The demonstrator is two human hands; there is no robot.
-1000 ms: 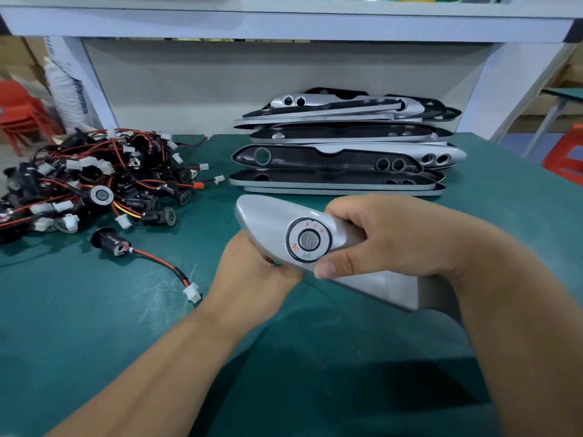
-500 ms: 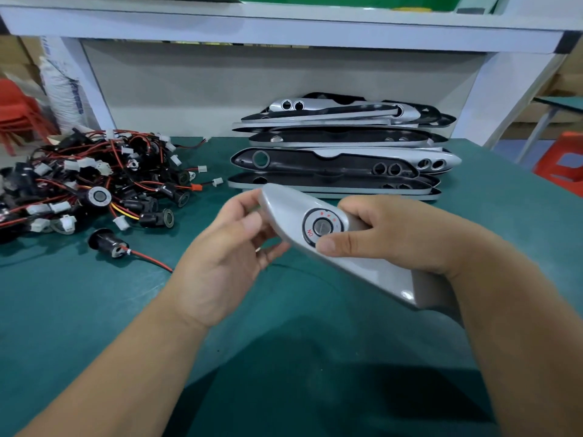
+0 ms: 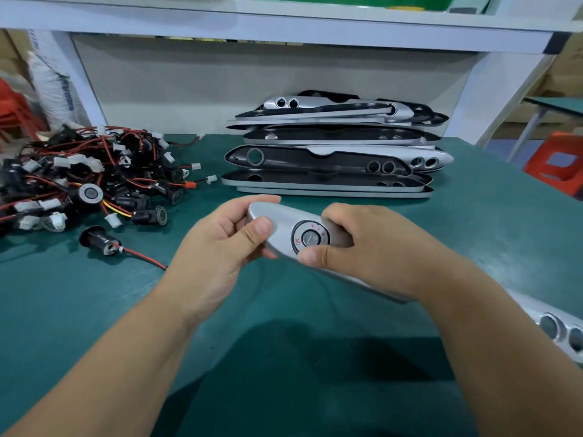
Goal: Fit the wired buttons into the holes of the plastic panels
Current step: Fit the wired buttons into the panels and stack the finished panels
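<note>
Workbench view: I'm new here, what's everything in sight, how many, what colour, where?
held panel: one, silver, centre, in both hands
fitted button: one, silver-grey with red marks, in held panel's left hole
panel stack: several, silver and black, back of table
wired buttons pile: many, black, red wires, white plugs, left
loose wired button: one, black, before the pile
table: one, green
shelf frame: one, white, above
stool: one, red, right
chair: one, red, left edge
left hand: pinches panel's left tip
right hand: grips panel beside button
</note>
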